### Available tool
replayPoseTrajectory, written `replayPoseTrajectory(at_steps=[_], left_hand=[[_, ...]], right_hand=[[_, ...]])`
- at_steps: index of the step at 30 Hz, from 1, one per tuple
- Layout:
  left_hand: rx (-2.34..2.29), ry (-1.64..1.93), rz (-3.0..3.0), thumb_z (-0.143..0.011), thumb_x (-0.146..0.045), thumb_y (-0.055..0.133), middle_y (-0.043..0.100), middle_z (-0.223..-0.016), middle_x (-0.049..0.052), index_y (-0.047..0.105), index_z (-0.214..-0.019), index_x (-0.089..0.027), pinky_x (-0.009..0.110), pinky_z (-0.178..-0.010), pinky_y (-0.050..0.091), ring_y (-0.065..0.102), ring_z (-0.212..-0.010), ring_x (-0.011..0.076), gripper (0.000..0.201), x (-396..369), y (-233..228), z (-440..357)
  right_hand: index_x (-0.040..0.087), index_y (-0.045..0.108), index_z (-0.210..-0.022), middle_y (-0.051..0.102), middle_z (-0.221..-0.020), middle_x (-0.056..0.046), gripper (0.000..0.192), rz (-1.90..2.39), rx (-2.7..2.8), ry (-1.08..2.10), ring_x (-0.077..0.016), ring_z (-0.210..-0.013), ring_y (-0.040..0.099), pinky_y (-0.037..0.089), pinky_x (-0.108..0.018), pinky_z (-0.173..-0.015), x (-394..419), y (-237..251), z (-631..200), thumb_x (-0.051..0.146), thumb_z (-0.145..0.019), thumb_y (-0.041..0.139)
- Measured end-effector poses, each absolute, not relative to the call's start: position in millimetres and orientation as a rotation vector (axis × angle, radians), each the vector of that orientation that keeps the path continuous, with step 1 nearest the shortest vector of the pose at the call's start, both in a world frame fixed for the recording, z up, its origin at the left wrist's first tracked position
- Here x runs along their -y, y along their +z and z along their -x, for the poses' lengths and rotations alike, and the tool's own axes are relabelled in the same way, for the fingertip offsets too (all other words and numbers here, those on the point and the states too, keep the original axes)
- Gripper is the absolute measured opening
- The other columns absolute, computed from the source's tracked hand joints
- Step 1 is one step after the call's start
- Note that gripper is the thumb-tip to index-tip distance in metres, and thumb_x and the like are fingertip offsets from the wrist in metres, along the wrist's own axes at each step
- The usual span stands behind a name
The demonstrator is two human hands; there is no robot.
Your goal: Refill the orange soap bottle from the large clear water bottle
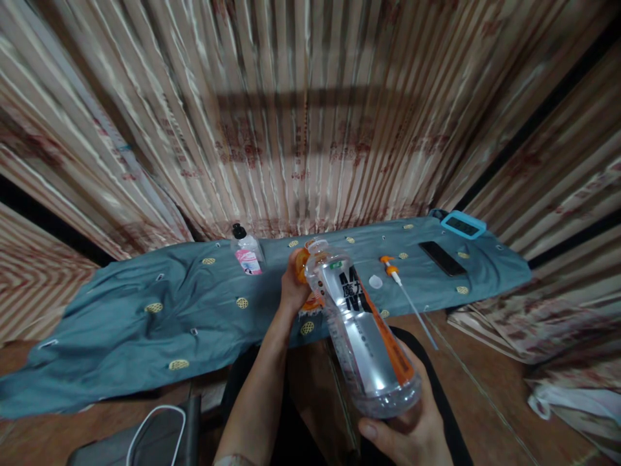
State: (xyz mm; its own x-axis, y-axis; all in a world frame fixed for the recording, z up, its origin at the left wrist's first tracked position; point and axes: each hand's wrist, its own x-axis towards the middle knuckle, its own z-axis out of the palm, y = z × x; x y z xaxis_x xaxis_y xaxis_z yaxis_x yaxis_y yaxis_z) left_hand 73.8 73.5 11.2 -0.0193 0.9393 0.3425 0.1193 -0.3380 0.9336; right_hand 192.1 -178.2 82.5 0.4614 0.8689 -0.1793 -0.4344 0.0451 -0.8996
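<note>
Over the teal cloth (145, 323): keep right hand (412, 430) gripping clear bottle (363, 330), left hand (291, 288) clasping orange container (301, 265); tip slowly, mouths aligned

Glossy clear plastic bottle (361, 330), matt teal cloth (160, 323)

- Left stretch of the cloth-covered worktop (145, 323): bare cloth, open to a reach from 9 o'clock.
- Small pump bottle (247, 254) stands at 11 o'clock of the hands.
- Clear bottle (361, 330), held tilted by both hands, fills the centre.
- At 2 o'clock, close together: white cap (375, 281), loose pump tube (405, 294), phone (442, 257), blue timer (462, 224).
- Curtain (310, 116) closes the far side at 12 o'clock.
</note>
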Motion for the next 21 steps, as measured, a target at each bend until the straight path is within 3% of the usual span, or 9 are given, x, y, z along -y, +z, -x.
replayPoseTrajectory(at_steps=[8, 21], left_hand=[[-1.141, 1.428, -1.521, -0.071, -0.036, 0.08, 0.076, -0.121, 0.007, 0.058, -0.129, -0.024, 0.043, -0.101, 0.058, 0.074, -0.109, 0.0273, 0.063, -71.5, 15.6, -72.2], [-1.124, 1.426, -1.481, -0.068, -0.028, 0.08, 0.075, -0.123, 0.009, 0.057, -0.127, -0.022, 0.045, -0.105, 0.056, 0.073, -0.113, 0.0283, 0.064, -68.1, 23.1, -72.3]], right_hand=[[0.029, 0.055, -0.141, 0.079, -0.13, -0.008, 0.101, 1.156, 0.593, 1.064, -0.0308, -0.117, 0.078, 0.065, -0.032, -0.093, 181.4, 72.0, -196.7, 0.036, -0.054, 0.105], [0.027, 0.059, -0.137, 0.081, -0.127, -0.009, 0.094, 1.109, 0.588, 1.008, -0.0306, -0.112, 0.08, 0.065, -0.032, -0.091, 179.9, 65.7, -193.5, 0.034, -0.055, 0.105]])
